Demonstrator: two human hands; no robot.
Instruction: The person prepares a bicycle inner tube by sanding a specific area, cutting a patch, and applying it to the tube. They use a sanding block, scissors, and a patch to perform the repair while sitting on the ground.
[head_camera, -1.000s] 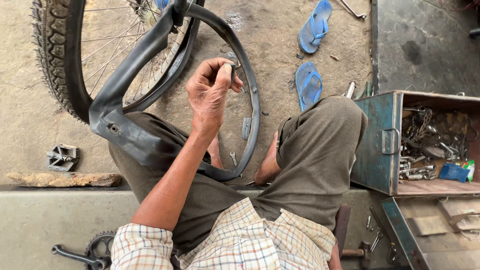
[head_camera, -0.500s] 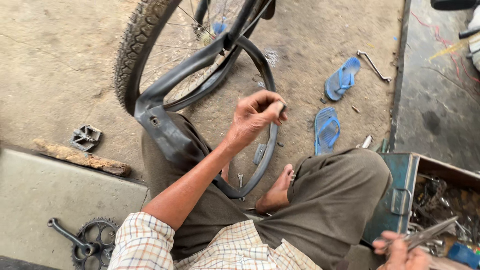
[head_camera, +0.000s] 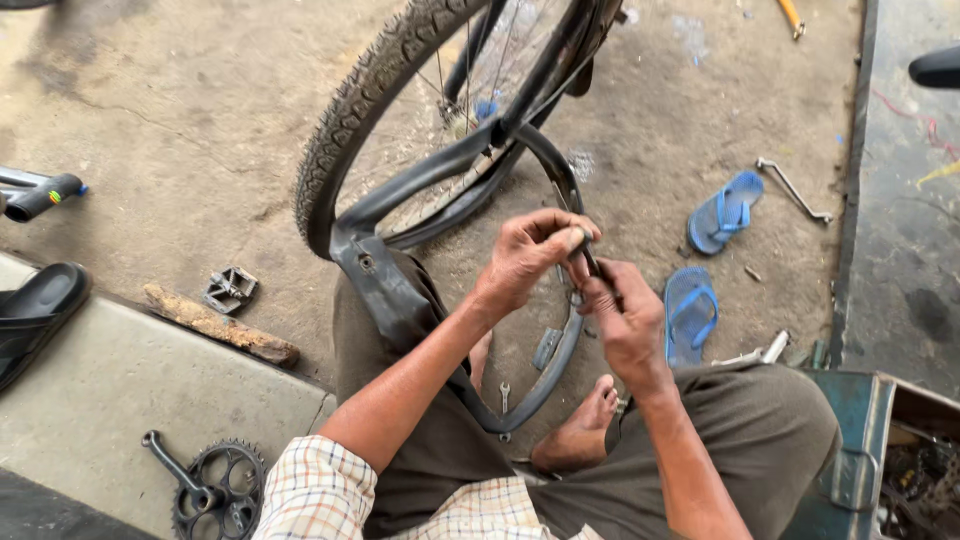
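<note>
Inner tube (head_camera: 400, 300), black and limp, loops in the head view from the left thigh up and round to the hands, where the left hand (head_camera: 530, 258) pinches its far part and the right hand (head_camera: 625, 325), just below, is closed on a thin tool (head_camera: 590, 262)

The small tool (head_camera: 590, 262) pinched between the left hand (head_camera: 525, 258) and the right hand (head_camera: 628, 325) is mostly hidden by the fingers; its kind cannot be told. The bicycle wheel (head_camera: 400, 110) is cut off by the top edge, the toolbox (head_camera: 870, 450) by the right and bottom edges, its contents indistinct. The inner tube (head_camera: 400, 300) passes behind the left forearm. The black sandal (head_camera: 35, 310) is cropped at left.
</note>
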